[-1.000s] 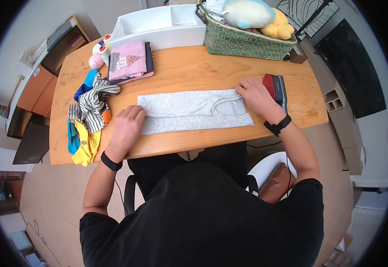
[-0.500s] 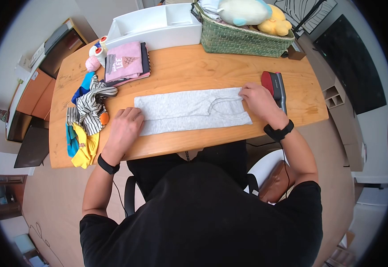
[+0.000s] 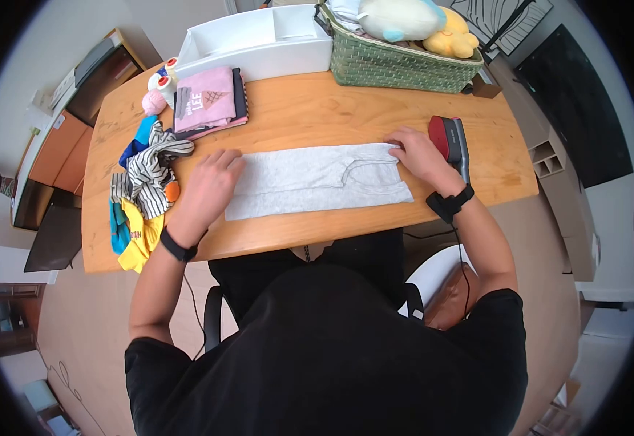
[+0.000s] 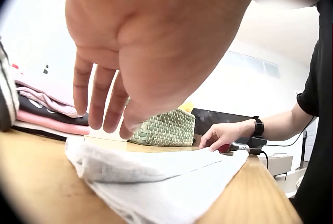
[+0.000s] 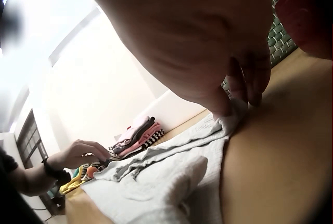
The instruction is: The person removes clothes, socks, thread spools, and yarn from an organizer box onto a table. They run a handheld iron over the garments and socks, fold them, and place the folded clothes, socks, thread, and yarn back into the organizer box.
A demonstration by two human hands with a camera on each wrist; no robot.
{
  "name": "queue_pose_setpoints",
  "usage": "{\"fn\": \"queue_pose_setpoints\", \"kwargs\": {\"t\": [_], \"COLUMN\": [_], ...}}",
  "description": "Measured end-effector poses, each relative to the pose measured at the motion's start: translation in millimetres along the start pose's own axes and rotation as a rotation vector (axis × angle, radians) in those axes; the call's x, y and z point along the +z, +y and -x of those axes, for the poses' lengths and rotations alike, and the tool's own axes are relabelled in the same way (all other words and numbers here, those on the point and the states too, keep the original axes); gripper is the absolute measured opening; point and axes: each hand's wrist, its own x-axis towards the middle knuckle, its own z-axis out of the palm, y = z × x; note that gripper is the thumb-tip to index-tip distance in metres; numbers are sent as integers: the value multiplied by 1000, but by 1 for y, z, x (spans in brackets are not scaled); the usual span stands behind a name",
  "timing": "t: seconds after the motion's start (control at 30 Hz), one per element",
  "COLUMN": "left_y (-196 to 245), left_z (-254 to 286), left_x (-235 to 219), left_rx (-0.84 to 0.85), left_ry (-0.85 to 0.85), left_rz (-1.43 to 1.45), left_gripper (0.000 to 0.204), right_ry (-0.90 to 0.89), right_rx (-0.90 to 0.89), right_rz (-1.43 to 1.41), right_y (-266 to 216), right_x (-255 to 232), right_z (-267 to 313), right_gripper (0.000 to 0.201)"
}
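A light grey shirt [image 3: 295,182] lies folded into a long strip on the table, its neckline at the right end. My left hand [image 3: 213,187] is over the shirt's left end, near the far corner. In the left wrist view its fingers [image 4: 103,99] hang straight down above the cloth, holding nothing. At the far right corner, my right hand [image 3: 420,156] pinches the shirt's edge between thumb and fingers, as the right wrist view shows. A red and dark grey iron [image 3: 449,142] stands just right of that hand.
Left on the wooden table [image 3: 317,116] lie crumpled striped, blue and yellow clothes [image 3: 150,171]. Behind them are folded clothes [image 3: 204,102] with a pink one on top, and thread spools [image 3: 166,87]. A white bin [image 3: 259,62] and a green woven basket [image 3: 404,69] with plush toys line the back.
My left hand has come off the shirt's left edge and moved away from me toward the far left corner. The right hand stays at the far right corner. The shirt lies nearly as before.
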Motion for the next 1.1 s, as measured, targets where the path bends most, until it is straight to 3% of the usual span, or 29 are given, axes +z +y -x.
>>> {"fn": "queue_pose_setpoints", "kwargs": {"t": [0.1,0.17,0.27,0.37,0.53,0.73,0.8,0.87,0.93,0.97,1.03,1.1], "left_y": [-10,-12,-22,-19,-13,4,28,59,91,101,121,140], "left_z": [-27,-40,-58,-77,-159,-239,-231,-196,-144,-114,-54,-2], "left_x": [15,22,39,54,77,105,98,72,32,22,9,24], "left_rx": [34,-41,-13,133,256,320,286,325,339,356,353,326], "left_ry": [-43,-296,-409,-272,-326,-164,19,48,-80,-44,27,75], "left_rz": [-29,-99,-19,-16,-344,-391,-382,-336,-215,-100,127,312], "left_gripper": [22,16,11,5,7,11,19,28,32,37,48,63], "right_ry": [-107,-163,-166,-168,-124,-202,-136,-86,239,240,113,39], "right_rx": [136,213,287,316,325,283,314,361,50,51,-317,-360], "right_rz": [-53,-37,2,27,13,-98,-118,-127,-75,-83,25,65], "right_y": [-8,-6,4,2,-10,-89,-112,-115,-93,-84,-71,-67], "right_x": [-13,-18,-19,-25,-14,16,21,22,26,23,17,20], "right_z": [-3,0,21,49,98,135,137,139,144,145,146,145], "right_gripper": [26,26,25,22,20,30,35,41,57,57,70,71]}}
